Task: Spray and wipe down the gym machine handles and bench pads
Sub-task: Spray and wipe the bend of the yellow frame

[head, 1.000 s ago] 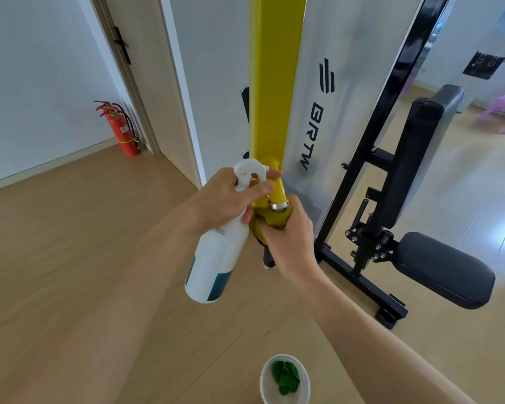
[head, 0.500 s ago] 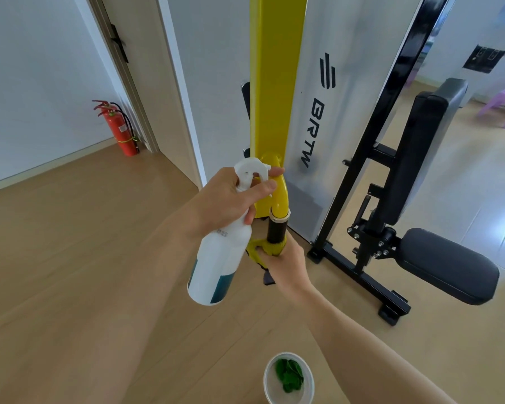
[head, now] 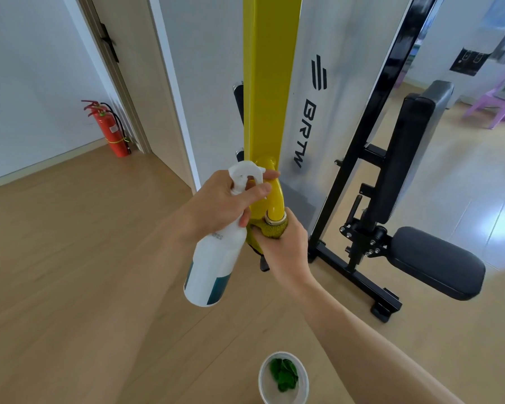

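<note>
At frame centre, the right hand (head: 283, 246) wraps a yellow cloth (head: 274, 228) round the machine's handle (head: 274, 199), hiding the grip beneath. The left hand (head: 225, 199) clasps a white spray bottle (head: 213, 266) just beside it, its label too blurred to read. Bench pads (head: 435, 262) stand at right.

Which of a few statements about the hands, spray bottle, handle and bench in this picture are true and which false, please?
1. The left hand holds a white plastic spray bottle. True.
2. The right hand wraps a yellow-green cloth round the yellow machine handle. True.
3. The red fire extinguisher lies on the black padded bench seat. False: it stands on the floor by the doorway.
4. The white cup on the floor is empty. False: it holds something green.
</note>
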Tool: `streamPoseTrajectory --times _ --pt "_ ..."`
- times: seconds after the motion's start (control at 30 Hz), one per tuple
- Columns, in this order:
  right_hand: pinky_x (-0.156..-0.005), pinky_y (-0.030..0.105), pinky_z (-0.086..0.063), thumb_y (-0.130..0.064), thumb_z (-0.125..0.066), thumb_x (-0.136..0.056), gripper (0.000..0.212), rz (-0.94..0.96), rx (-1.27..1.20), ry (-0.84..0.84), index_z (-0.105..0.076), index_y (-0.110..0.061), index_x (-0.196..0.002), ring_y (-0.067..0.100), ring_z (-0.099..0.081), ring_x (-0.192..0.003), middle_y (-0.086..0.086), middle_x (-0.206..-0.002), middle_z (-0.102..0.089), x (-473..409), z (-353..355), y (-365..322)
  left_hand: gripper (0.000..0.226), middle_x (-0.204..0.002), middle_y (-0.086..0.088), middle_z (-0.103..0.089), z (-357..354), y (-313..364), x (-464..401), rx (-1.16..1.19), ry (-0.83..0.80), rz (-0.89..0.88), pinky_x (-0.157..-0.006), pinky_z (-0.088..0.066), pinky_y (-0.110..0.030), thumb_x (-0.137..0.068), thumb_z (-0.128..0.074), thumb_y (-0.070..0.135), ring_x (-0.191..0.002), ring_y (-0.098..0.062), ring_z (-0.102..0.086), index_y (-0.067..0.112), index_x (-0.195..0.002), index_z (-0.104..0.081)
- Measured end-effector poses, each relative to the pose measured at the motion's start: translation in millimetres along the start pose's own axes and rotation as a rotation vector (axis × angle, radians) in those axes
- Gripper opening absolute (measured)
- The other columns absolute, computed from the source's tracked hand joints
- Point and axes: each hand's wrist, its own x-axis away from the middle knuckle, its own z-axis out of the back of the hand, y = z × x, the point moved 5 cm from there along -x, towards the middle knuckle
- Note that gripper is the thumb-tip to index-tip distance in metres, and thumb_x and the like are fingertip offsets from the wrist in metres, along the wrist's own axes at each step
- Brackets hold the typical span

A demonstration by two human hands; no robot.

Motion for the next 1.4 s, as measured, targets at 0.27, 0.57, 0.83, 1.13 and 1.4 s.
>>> streamPoseTrajectory --times 0.27,0.57,0.83,1.13,1.4 --pt "-0.082 0.056 -0.057 0.010 -0.076 -0.074 0.030 -0.170 -0.009 -0.481 -0.067 0.006 -0.102 0.027 -0.069 -0.076 0.023 -0.091 -0.073 -27 -6 1 0.025 -0.053 0.011 -0.060 7 -2 2 0.016 0.025 -0.012 -0.068 -0.053 -0.016 -0.102 -0.055 0.038 -0.053 -0.006 -0.058 0.042 -0.125 -0.065" --pt "-0.060 0.035 -0.059 -0.016 -0.081 -0.078 0.018 -0.149 -0.027 -0.110 -0.069 -0.024 -0.089 0.020 -0.066 -0.060 0.000 -0.075 -0.073 -5 -14 43 0.023 -0.067 -0.010 -0.066 2 -1 0 0.035 0.021 -0.011 -0.067 -0.056 -0.023 -0.101 -0.056 0.039 -0.053 -0.007 -0.058 0.051 -0.119 -0.064" --pt "-0.055 0.041 -0.056 -0.011 -0.075 -0.081 0.026 -0.314 -0.024 0.077 -0.060 -0.032 -0.084 0.033 -0.057 -0.066 0.013 -0.083 -0.068 9 -16 73 0.026 -0.056 0.015 -0.058 -7 3 -2 0.056 0.004 -0.023 -0.069 -0.058 -0.028 -0.103 -0.055 0.036 -0.053 -0.008 -0.057 0.041 -0.126 -0.063" --pt "-0.049 0.047 -0.056 -0.008 -0.079 -0.082 0.022 -0.132 -0.022 -0.072 -0.063 -0.018 -0.094 0.040 -0.063 -0.054 0.012 -0.080 -0.072 2 -3 -3 0.022 -0.067 -0.001 -0.067 2 -3 -1 0.017 0.013 -0.003 -0.066 -0.055 -0.022 -0.101 -0.056 0.040 -0.052 -0.008 -0.059 0.044 -0.120 -0.065" --pt "-0.055 0.027 -0.056 -0.016 -0.078 -0.083 0.017 -0.117 0.025 -0.083 -0.064 -0.025 -0.084 0.014 -0.064 -0.053 0.000 -0.069 -0.071 -5 -12 19 0.023 -0.066 -0.001 -0.065 3 -4 1 0.035 0.028 0.015 -0.062 -0.055 -0.017 -0.101 -0.056 0.040 -0.052 -0.008 -0.059 0.049 -0.120 -0.064"
